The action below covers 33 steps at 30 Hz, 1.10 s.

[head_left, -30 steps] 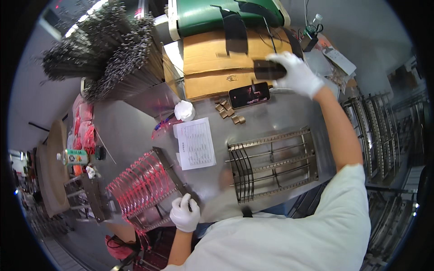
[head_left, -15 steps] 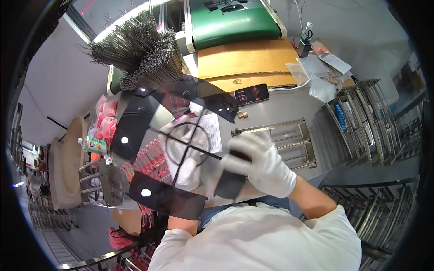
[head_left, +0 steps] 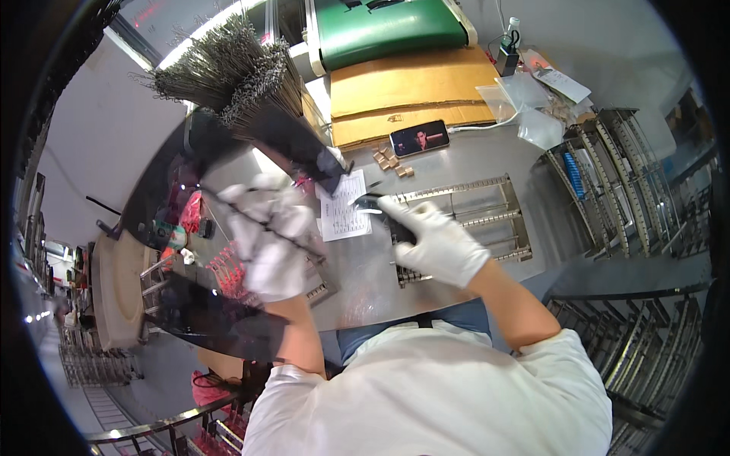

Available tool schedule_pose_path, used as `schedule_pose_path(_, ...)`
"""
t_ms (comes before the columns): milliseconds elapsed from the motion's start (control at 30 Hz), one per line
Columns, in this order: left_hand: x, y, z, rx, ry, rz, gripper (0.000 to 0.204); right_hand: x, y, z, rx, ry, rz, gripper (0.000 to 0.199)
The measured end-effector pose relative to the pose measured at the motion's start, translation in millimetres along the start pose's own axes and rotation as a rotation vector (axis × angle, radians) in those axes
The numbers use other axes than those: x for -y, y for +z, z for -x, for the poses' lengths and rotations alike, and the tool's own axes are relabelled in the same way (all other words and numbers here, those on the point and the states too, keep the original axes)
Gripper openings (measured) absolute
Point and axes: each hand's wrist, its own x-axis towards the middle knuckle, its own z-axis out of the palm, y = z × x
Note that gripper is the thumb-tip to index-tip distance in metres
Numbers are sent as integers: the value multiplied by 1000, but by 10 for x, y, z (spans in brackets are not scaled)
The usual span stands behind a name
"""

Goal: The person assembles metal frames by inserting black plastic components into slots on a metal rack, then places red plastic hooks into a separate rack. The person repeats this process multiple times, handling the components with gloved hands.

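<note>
My left hand (head_left: 270, 235), in a white glove and smeared by motion, grips a black four-armed frame by its thin rods. Dark flat panels spread from the frame; one panel (head_left: 287, 144) reaches toward the wire bundle, and another (head_left: 220, 323) hangs low near my left forearm. My white-gloved right hand (head_left: 441, 243) is closed round a black-handled tool (head_left: 401, 229), the index finger stretched along it toward the paper. Its exact kind is unclear. Below that hand lies a metal slotted rack (head_left: 487, 220). A printed sheet (head_left: 346, 205) rests between my hands.
A phone (head_left: 420, 139) and several small copper-coloured blocks (head_left: 391, 163) lie at the back, before flattened cardboard (head_left: 411, 91) and a green conveyor (head_left: 391, 34). Wire hooks (head_left: 228, 76) stand back left. Metal racks (head_left: 608, 182) stand right; pink-red parts (head_left: 226, 270) lie left.
The four-armed frame has swung left and tilted with my left hand, uncovering the sheet and the copper-coloured blocks. My right hand has moved slightly up, and its black-handled tool shows more plainly.
</note>
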Motion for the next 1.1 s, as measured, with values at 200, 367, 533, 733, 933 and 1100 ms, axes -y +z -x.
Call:
schedule_pose_path(200,-243,-431,120,138,-22,118,81,-1398,421,59,-150,158,-928,65)
schedule_pose_path(367,-195,-442,228,110,3,-6,86,-1415,583,-145,67,521,-994,44)
schedule_pose_path(533,-191,-477,246,86,4,-15,87,-1221,531,-121,129,461,-744,46)
schedule_pose_path(733,-79,-399,269,13,-46,-54,91,-806,472,-173,59,383,291,88)
schedule_pose_path(933,-17,-294,282,-40,-126,-163,70,-607,88,-132,-175,0,388,101)
schedule_pose_path(1100,-29,-214,227,-280,-966,549,52,-27,140,-73,-220,-165,-49,115)
